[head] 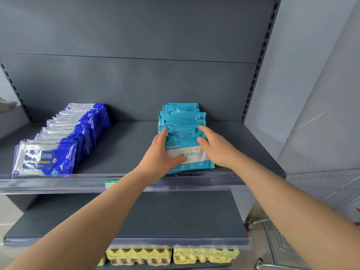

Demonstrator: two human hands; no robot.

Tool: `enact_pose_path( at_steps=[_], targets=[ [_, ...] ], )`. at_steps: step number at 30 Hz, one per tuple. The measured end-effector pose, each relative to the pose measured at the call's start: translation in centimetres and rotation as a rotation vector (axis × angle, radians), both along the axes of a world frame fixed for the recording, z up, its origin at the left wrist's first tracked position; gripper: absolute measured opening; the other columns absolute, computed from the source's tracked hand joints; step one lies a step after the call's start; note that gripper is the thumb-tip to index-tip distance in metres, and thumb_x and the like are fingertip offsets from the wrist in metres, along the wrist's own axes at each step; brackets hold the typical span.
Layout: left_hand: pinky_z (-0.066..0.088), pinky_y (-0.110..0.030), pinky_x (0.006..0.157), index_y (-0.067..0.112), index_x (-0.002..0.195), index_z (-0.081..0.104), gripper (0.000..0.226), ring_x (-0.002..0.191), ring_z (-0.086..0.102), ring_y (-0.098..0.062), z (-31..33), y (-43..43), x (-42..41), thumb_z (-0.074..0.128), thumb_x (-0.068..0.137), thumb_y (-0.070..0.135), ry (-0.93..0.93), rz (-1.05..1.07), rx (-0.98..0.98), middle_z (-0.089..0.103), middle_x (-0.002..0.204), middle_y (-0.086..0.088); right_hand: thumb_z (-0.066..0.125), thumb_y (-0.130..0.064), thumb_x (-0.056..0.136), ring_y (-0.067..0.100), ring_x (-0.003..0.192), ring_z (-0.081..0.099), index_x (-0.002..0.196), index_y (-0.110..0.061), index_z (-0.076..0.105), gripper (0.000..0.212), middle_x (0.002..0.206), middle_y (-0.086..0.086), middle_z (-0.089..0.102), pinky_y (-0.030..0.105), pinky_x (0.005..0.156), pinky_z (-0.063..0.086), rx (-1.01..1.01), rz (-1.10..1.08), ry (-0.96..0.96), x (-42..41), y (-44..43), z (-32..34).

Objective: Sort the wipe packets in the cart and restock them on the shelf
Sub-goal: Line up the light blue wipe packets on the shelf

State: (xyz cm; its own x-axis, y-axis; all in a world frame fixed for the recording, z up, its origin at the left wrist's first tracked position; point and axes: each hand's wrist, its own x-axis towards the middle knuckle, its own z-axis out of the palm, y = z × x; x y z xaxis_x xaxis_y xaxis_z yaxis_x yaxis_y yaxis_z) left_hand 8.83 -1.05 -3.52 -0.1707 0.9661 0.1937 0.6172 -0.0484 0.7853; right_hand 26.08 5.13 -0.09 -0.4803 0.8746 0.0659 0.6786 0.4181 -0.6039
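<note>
Restock step: left hand (158,154) + right hand (217,148) flat, fingers straight, squaring teal packet row (183,115) mid-frame on shelf (126,149). Next prob: let go, check cart (269,237).

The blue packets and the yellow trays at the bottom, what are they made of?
The blue packets look like glossy plastic film: light glints off their crinkled faces. The yellow trays are probably moulded paper pulp, matte, with rough dimpled cups.
</note>
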Motion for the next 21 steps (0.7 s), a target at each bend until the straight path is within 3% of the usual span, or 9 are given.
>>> enact_pose_path(
  at_steps=[2, 5, 8, 10, 12, 15, 17, 19, 21],
  targets=[
    [0.040, -0.029, 0.103, 0.030, 0.148, 0.018, 0.101, 0.120, 0.045, -0.005, -0.5, 0.1, -0.4, 0.080, 0.070, 0.044, 0.018, 0.003, 0.006, 0.037, 0.137, 0.015, 0.029, -0.033, 0.103, 0.027, 0.091, 0.062, 0.152, -0.027, 0.010, 0.053, 0.136, 0.004, 0.049, 0.039, 0.075, 0.050, -0.042, -0.001, 0.041, 0.0, 0.2, 0.0],
    [0.045, -0.031, 0.095, 0.041, 0.142, 0.010, 0.099, 0.115, 0.049, -0.008, -1.1, -0.5, -1.0, 0.080, 0.072, 0.040, 0.017, -0.001, 0.016, 0.038, 0.127, 0.019, 0.029, -0.037, 0.101, 0.022, 0.121, 0.052, 0.149, -0.028, 0.014, 0.051, 0.146, 0.001, 0.041, 0.046, 0.099, 0.045, -0.087, -0.020, 0.054, 0.8, 0.1, -0.5],
    [0.046, -0.028, 0.093, 0.033, 0.147, -0.013, 0.110, 0.116, 0.053, -0.009, -1.3, -0.7, -1.4, 0.074, 0.080, 0.034, -0.035, -0.074, -0.037, 0.042, 0.123, 0.028, 0.028, -0.049, 0.095, 0.030, 0.114, 0.057, 0.149, -0.028, 0.009, 0.060, 0.130, 0.007, 0.056, 0.055, 0.096, 0.046, -0.185, -0.042, 0.066, 0.9, -0.4, -0.9],
    [0.046, -0.031, 0.097, 0.029, 0.148, -0.006, 0.100, 0.116, 0.054, -0.008, -1.6, -0.4, -1.5, 0.070, 0.083, 0.036, -0.028, -0.120, -0.084, 0.049, 0.131, 0.020, 0.027, -0.056, 0.088, 0.037, 0.120, 0.052, 0.151, -0.029, -0.005, 0.075, 0.134, 0.015, 0.053, 0.058, 0.100, 0.042, -0.225, -0.036, 0.037, 0.3, -0.7, -1.1],
    [0.045, -0.039, 0.102, 0.033, 0.141, 0.009, 0.087, 0.119, 0.052, -0.009, -1.7, -0.2, -1.4, 0.070, 0.080, 0.042, -0.041, -0.134, -0.085, 0.048, 0.135, 0.012, 0.029, -0.049, 0.094, 0.037, 0.125, 0.048, 0.152, -0.029, -0.007, 0.071, 0.139, 0.013, 0.049, 0.057, 0.103, 0.039, -0.233, -0.025, 0.030, 0.0, -0.7, -1.1],
    [0.028, -0.027, 0.109, 0.033, 0.147, -0.006, 0.104, 0.129, 0.029, 0.000, -0.8, -0.4, -1.6, 0.072, 0.079, 0.042, -0.061, -0.118, -0.045, 0.022, 0.140, 0.019, 0.031, -0.040, 0.099, 0.027, 0.127, 0.048, 0.150, -0.029, 0.002, 0.060, 0.151, 0.000, 0.037, 0.049, 0.103, 0.042, -0.201, -0.021, 0.086, 0.4, -0.4, -0.7],
    [0.027, -0.028, 0.111, 0.033, 0.148, -0.019, 0.111, 0.136, 0.021, -0.002, -0.6, -0.2, -2.0, 0.071, 0.083, 0.033, -0.061, -0.108, -0.022, 0.015, 0.145, 0.016, 0.029, -0.040, 0.099, 0.024, 0.131, 0.043, 0.151, -0.025, -0.015, 0.069, 0.157, -0.006, 0.022, 0.042, 0.105, 0.040, -0.200, -0.053, 0.072, 0.5, -0.4, -0.5],
    [0.031, -0.036, 0.113, 0.037, 0.148, -0.017, 0.106, 0.139, 0.030, -0.012, -1.0, -0.1, -2.1, 0.068, 0.085, 0.034, -0.033, -0.167, -0.051, 0.021, 0.153, 0.012, 0.027, -0.039, 0.100, 0.034, 0.123, 0.050, 0.150, -0.025, -0.017, 0.068, 0.153, 0.000, 0.032, 0.045, 0.097, 0.044, -0.212, -0.037, 0.041, 0.0, -0.5, -0.7],
    [0.035, -0.032, 0.109, 0.034, 0.149, -0.013, 0.101, 0.133, 0.040, -0.013, -1.4, -0.1, -2.1, 0.066, 0.086, 0.036, -0.007, -0.165, -0.088, 0.030, 0.152, 0.007, 0.027, -0.037, 0.100, 0.039, 0.122, 0.049, 0.151, -0.023, -0.011, 0.066, 0.151, 0.008, 0.036, 0.044, 0.091, 0.046, -0.208, -0.025, 0.013, -0.6, -0.8, -0.6]
  ],
)
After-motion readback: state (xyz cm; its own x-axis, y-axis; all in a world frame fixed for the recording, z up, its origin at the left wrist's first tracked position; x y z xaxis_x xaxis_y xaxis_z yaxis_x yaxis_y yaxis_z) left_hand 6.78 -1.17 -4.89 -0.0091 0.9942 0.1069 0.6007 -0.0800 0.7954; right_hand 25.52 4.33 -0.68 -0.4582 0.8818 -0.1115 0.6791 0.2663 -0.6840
